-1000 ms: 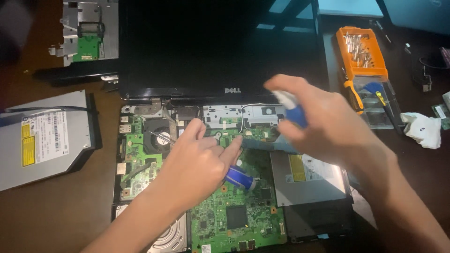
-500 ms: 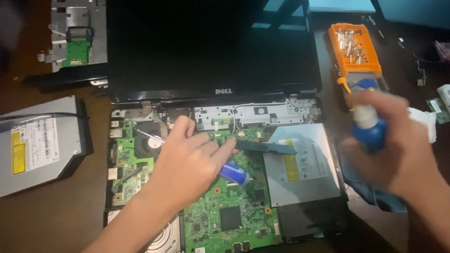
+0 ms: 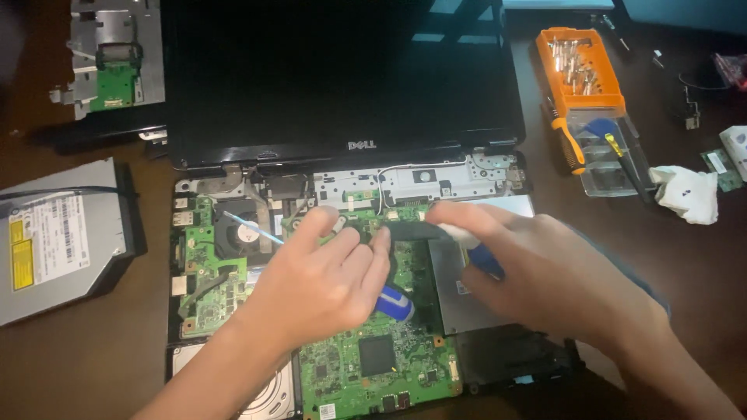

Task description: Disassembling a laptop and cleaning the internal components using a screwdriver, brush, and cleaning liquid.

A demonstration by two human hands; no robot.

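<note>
Motherboard (image 3: pixel 373 358), green and bare, lay nearest in the opened laptop (image 3: pixel 342 78); judged stiff but fragile, best held by its edges. Left hand (image 3: pixel 327 284) rested on it, fingers curled together over a blue-capped tool (image 3: pixel 393 302), a thin swab (image 3: pixel 250 228) running toward 10 o'clock over the fan (image 3: pixel 237 233). Right hand (image 3: pixel 545 276), at 3 o'clock, was clamped on a white-and-blue handle (image 3: pixel 476 250), light and rigid in judgement. Further out, an optical drive (image 3: pixel 54 241) sat at 9 o'clock and an orange bit case (image 3: pixel 580 70) at 1 o'clock.
</note>
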